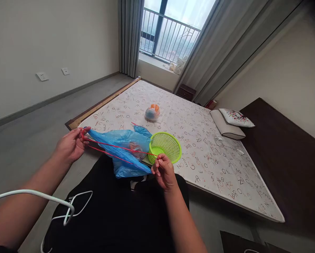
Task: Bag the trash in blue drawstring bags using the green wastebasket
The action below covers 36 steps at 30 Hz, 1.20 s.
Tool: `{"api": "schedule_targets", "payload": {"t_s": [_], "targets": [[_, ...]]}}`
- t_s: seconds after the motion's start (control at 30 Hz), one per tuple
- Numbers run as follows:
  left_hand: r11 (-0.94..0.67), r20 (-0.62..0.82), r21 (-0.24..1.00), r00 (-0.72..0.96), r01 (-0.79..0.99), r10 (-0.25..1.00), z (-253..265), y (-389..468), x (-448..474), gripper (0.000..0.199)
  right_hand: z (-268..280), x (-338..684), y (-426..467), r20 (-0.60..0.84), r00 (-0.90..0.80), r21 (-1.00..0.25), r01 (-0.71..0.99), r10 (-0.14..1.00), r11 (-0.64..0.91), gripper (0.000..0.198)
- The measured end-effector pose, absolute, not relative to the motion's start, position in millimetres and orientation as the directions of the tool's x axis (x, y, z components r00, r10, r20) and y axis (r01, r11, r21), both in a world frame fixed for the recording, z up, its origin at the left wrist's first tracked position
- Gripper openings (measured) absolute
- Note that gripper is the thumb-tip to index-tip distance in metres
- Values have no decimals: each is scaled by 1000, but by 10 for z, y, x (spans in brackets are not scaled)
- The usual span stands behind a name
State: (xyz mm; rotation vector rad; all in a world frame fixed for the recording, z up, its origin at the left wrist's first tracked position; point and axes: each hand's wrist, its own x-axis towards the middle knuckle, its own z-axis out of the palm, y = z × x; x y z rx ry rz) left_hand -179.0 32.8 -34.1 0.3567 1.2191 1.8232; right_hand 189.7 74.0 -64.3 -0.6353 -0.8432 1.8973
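We have the blue plastic bag (115, 136) stretched between our two hands, above our lap and the near edge of the mattress (205, 158). Our left hand (73, 144) has its grip closed on the red drawstring (120, 146) and one corner of the bag, the cord bunched about the fingers. Our right hand (165, 172) pinches the string's other stretch between thumb and fingertips, with the opposite edge of the bag reaching the same fingers.

As we judge it, the cord is already drawn well out: one strand runs taut from hand to hand, and a second slants lower across the film. The mouth, by our reading, is not yet gathered shut, and we see no finished knot along the taut strand; pulling the film together and securing it look like the parts left undone. Something reddish (135, 148) shows through the plastic, too blurred for us to name.

The lime-green plastic basket (177, 151) stands just beside the bag on the mattress, partly behind our right hand, its mesh wall and floor showing. Farther back sits a clear-wrapped orange-and-blue bundle (152, 112), apart from both hands. A white cable (28, 191) crosses before our left forearm.
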Motion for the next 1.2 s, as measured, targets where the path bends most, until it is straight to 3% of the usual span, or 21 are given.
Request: {"api": "schedule_targets", "payload": {"t_s": [0.1,0.2,0.3,0.37,0.43,0.5,0.57,0.6,0.67,0.73,0.8,0.83,0.9,0.97,1.03,1.1,1.2], "targets": [[-230,-114,840,-575,-492,810,-317,340,-1826,14,-629,1900,699,-18,-477,-783,-540,879,-309,19],[-281,2,879,-587,-385,809,-279,332,-1737,31,-625,1940,666,27,-630,-784,-495,776,-375,21],[-295,106,925,-581,-241,807,-282,313,-1589,41,-610,1980,637,-67,-815,-854,-251,576,-455,29],[-261,138,947,-497,-187,857,-300,266,-1459,40,-594,1954,607,-199,-798,-930,-29,569,-366,35],[-181,119,968,-318,-173,941,-295,172,-1275,36,-584,1867,563,-221,-666,-975,143,712,-169,38],[-69,60,981,-56,-179,997,-235,36,-1020,36,-591,1738,513,-92,-565,-968,243,820,58,63],[46,0,977,219,-208,976,-106,-114,-728,43,-618,1611,474,27,-586,-936,269,810,226,89],[121,-41,971,357,-204,933,-22,-181,-591,52,-638,1565,464,51,-625,-925,264,779,273,89],[209,-118,973,574,-96,811,148,-275,-386,66,-687,1526,469,58,-667,-919,255,743,300,61],[179,-166,983,662,49,731,256,-293,-319,73,-733,1561,504,63,-598,-933,250,799,260,32],[80,-158,984,586,158,795,230,-219,-393,68,-760,1646,550,46,-436,-970,197,899,145,19],[29,-121,980,471,198,874,154,-146,-469,63,-760,1696,568,8,-361,-991,125,933,57,16],[-60,38,961,87,269,995,-114,68,-654,52,-729,1787,578,-112,-310,-983,-104,944,-151,17],[-60,150,956,-301,287,942,-481,338,-820,52,-660,1849,546,-180,-371,-885,-342,911,-315,24],[79,42,961,-419,266,907,-860,600,-913,64,-573,1877,485,-162,-451,-776,-492,878,-396,30],[336,-248,934,-459,119,853,-1180,780,-907,80,-490,1875,417,-119,-523,-710,-549,844,-441,35],[453,-454,889,-247,-61,856,-1496,833,-740,88,-396,1831,343,-73,-619,-672,-549,782,-497,42]]}}
